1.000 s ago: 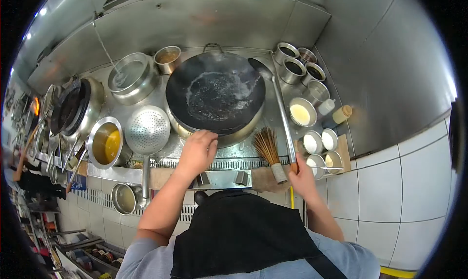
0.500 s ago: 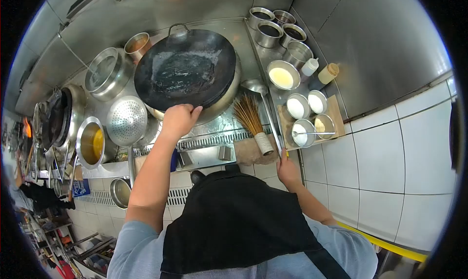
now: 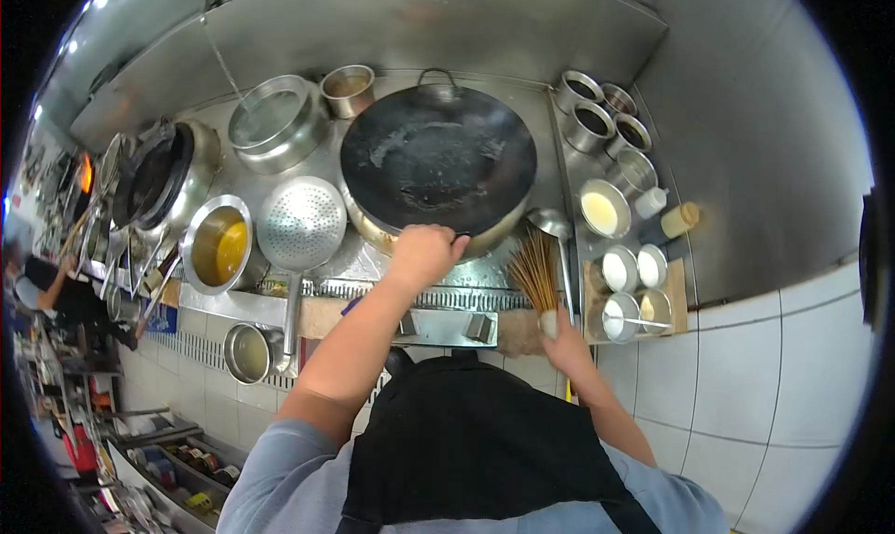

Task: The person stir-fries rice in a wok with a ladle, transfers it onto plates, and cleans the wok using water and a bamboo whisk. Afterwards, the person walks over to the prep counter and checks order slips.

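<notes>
A black wok sits on the burner, its inside wet and streaked. My left hand is closed on the wok's near edge, with the thumb to the right; the grip itself is partly hidden. To the right, my right hand is closed round the pale bound handle of a bamboo wok brush, whose bristles point up and away from me. Just right of the brush lies a ladle, its long handle running down beside my right hand. Beneath the brush handle is a folded brown cloth.
Left of the wok are a perforated strainer, a bowl of yellow liquid and a water-filled pot. Seasoning cups and two squeeze bottles line the right shelf. Another person stands far left, near a flame.
My right hand has moved from the end of the ladle handle onto the brush handle. My left hand stays at the wok's near edge. The camera view has shifted.
</notes>
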The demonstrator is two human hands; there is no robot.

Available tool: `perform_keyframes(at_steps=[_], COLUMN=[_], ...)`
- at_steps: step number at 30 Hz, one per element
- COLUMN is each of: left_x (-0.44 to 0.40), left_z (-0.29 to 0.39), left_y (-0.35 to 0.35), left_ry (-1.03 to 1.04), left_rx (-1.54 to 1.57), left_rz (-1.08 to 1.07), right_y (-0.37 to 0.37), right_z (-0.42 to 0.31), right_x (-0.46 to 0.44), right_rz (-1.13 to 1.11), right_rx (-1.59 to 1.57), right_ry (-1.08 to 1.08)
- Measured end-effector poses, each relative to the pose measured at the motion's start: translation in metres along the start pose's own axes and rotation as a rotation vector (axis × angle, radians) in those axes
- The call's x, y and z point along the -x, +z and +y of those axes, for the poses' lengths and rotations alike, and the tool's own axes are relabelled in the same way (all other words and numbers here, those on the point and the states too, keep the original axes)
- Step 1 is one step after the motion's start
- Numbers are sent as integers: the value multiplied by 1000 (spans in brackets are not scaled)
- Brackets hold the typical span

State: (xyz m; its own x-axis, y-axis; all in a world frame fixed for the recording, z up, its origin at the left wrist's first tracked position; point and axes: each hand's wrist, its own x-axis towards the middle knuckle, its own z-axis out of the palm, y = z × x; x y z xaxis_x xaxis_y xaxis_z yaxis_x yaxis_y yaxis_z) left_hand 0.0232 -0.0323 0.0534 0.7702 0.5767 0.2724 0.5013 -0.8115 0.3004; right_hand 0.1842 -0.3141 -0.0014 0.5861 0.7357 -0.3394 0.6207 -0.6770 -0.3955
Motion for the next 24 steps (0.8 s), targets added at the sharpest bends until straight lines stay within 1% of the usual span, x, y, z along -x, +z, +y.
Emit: perform_keyframes(at_steps=[1, 2, 4, 5, 7, 9, 11, 12, 13, 14, 15, 16, 18, 20, 21, 22, 23, 24], left_x=[0, 0, 1, 1, 1, -1, 1, 1, 2, 2, 3, 5, 6, 5, 5, 5, 3, 2], left_z=[-1, -1, -2, -3, -6, -15, -24, -24, -24, -24, -22, -20, -18, -21, -19, -17, -16, -16], left_y=[0, -1, -2, -2, -3, 9, 24, 24, 23, 19, 14, 8, 2, 7, 7, 6, 4, 4], left_ry=[20, 41, 37, 37, 38, 42, 48, 36, 45, 56, 63, 54, 77, 79, 73, 68, 61, 55], left_rx=[14, 29, 20, 54, 80, 82, 96, 95, 88, 81, 99, 95, 100, 96, 96, 99, 78, 77], left_rz=[-2, -5, 14, -14, -63, -53, -51, -44, -52, -61, -71, -68, -38, -13, -42, -74, -126, -128], right_y=[16, 1, -31, -44, -74, -123, -169, -173, -173, -178, -183, -185, -168, -121, -77, -60, -49, -47], right_z=[15, 1, -24, -16, 11, -24, -56, -61, -64, -85, -110, -159, -227, -258, -259, -281, -295, -309], right_x=[5, 9, 21, 14, 0, 14, 16, -2, -24, -40, -48, -48, -63, -120, -170, -206, -242, -264], right_rz=[60, 59, -337, -337, -420, -243, -339, -348, -190, -30, 122, 271, 132, -39, -3, 49, 133, 179], right_rx=[26, 42, -220, -208, -921, -1075, -1198, -1189, -853, -508, -217, 73, 437, 544, 482, 532, 432, 347], right_ry=[-59, -75, 313, 301, 285, 216, 15, 9, -244, -481, -525, -562, -473, -665, -773, -657, -558, -455])
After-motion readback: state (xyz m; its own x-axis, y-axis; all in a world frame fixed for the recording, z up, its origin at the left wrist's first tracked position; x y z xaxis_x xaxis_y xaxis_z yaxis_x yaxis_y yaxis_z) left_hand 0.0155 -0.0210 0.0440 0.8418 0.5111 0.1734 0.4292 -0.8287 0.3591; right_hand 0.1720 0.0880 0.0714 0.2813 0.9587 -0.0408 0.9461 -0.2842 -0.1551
